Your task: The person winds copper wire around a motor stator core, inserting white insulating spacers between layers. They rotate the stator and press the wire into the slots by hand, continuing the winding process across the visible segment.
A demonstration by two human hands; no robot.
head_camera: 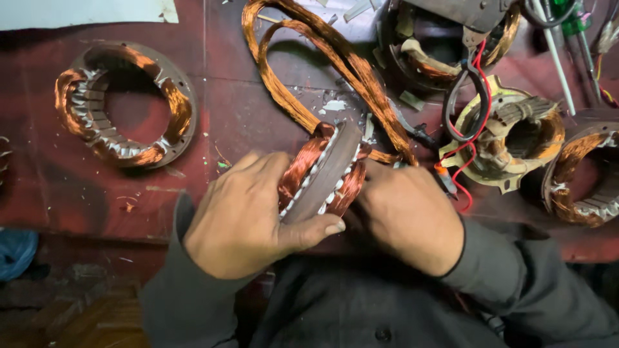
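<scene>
A: Describe the surface.

B: A dark red worktable (77, 200), scuffed and littered with scraps of insulation and wire clippings.

A: State the position of the hands.

B: Nearest the camera, the left hand (242, 216) and right hand (409, 216) clamp a stator (322, 174) between them at the table's near edge. The stator stands on edge, tilted, with its copper windings showing on both faces. The left thumb lies along its lower rim; the right hand cups the opposite face. Both hands are closed in a firm grasp on it.

A: What is attached to it?

B: Long coil loops (322, 64) run from its top edge away across the table. Whether they are seated in the slots cannot be told.

A: How is this hold done well?

B: In my judgement, keep pressure on the steel core, not on the enamelled wire. Support both faces evenly so the stator does not roll. Keep the loose loops untwisted and clear of the core's sharp edges.

A: List the surrounding items.

B: Far left, a wound stator (126, 103) lies flat. To the right, a stator with red and black leads (467, 122), then another at the right edge (583, 180). Furthest back, a partly hidden motor assembly (445, 38).
</scene>
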